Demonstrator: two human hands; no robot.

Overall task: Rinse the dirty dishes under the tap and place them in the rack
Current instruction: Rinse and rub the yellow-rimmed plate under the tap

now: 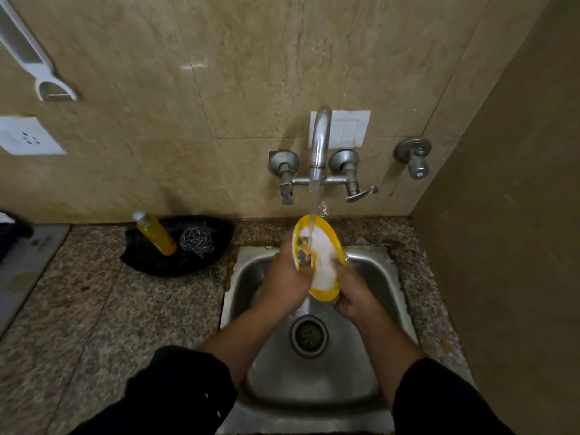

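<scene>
One oval plastic plate with a yellow rim and a white inside (326, 246) is tilted above the steel sink (314, 390), directly under the water stream (314, 199) from the one curved metal tap (320, 142). Both hands hold it. The left hand (287, 279) grips the left rim with curled fingers, and the right hand (351, 293) grips the lower right rim. On the speckled stone counter (110, 309) lies one black tray (157, 265), which holds one yellow soap bottle (155, 232) and one steel wire scrubber (197, 241).

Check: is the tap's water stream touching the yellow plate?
Touching. Head view shows the water stream landing on the white face of the yellow plate, near its top rim.
</scene>
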